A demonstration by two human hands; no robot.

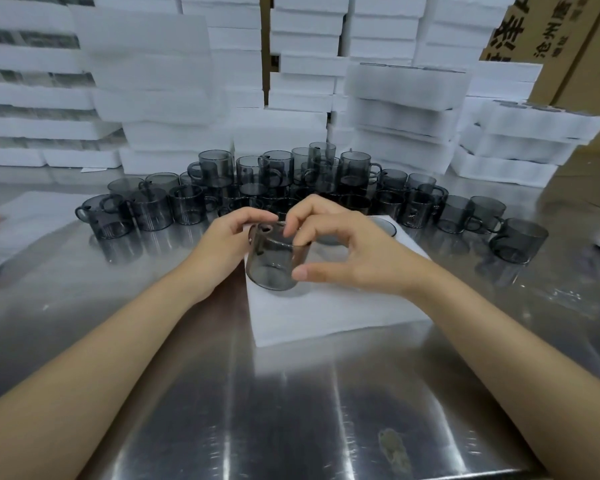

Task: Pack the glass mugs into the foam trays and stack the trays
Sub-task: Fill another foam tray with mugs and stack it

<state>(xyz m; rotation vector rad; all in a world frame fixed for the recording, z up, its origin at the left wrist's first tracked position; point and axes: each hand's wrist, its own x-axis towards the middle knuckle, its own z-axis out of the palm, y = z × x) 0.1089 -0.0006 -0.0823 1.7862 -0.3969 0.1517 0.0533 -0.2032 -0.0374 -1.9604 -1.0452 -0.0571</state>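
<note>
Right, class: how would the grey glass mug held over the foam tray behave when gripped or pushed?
The mug is probably rigid but breakable: thin, see-through glass walls. Likely slippery, as its surface is smooth and glossy; both the left hand and right hand grip it. Its cylindrical body could roll if laid sideways on the foam tray.

Bright, even overhead light, streaky glare on the steel tabletop [291, 393], soft blur on foam stacks [153, 64], wide-angle bowing at edges
</note>
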